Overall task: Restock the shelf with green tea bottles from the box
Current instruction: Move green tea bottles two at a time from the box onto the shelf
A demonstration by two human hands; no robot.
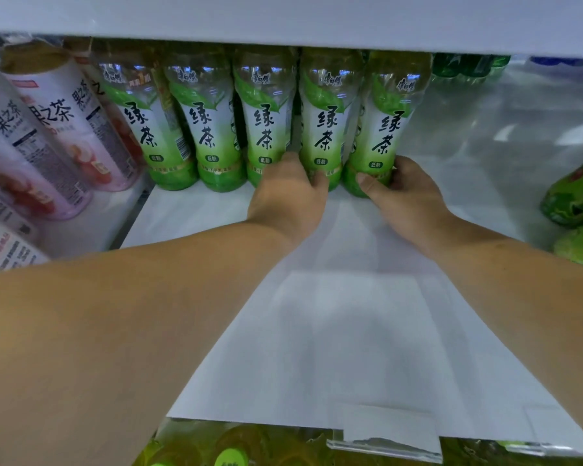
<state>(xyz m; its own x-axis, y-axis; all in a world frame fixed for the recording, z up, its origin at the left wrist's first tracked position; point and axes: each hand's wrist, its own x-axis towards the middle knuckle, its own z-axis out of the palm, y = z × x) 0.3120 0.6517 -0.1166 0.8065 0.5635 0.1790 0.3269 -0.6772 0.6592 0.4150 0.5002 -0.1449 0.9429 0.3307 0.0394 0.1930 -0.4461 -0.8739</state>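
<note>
Forearms (115,314) reach in; right hand (409,193) grips end bottle (384,129), left hand (288,196) fingers (292,159) apparently clasp neighbouring bottle (327,126)

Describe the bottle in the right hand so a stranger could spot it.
On the white shelf, five green tea bottles stand in a row right of the pink fruit tea bottles. Take the rightmost green tea bottle, gripped at its base by the right hand. Unlike the fourth bottle, held by the left hand, it has bare shelf on its right.
</note>
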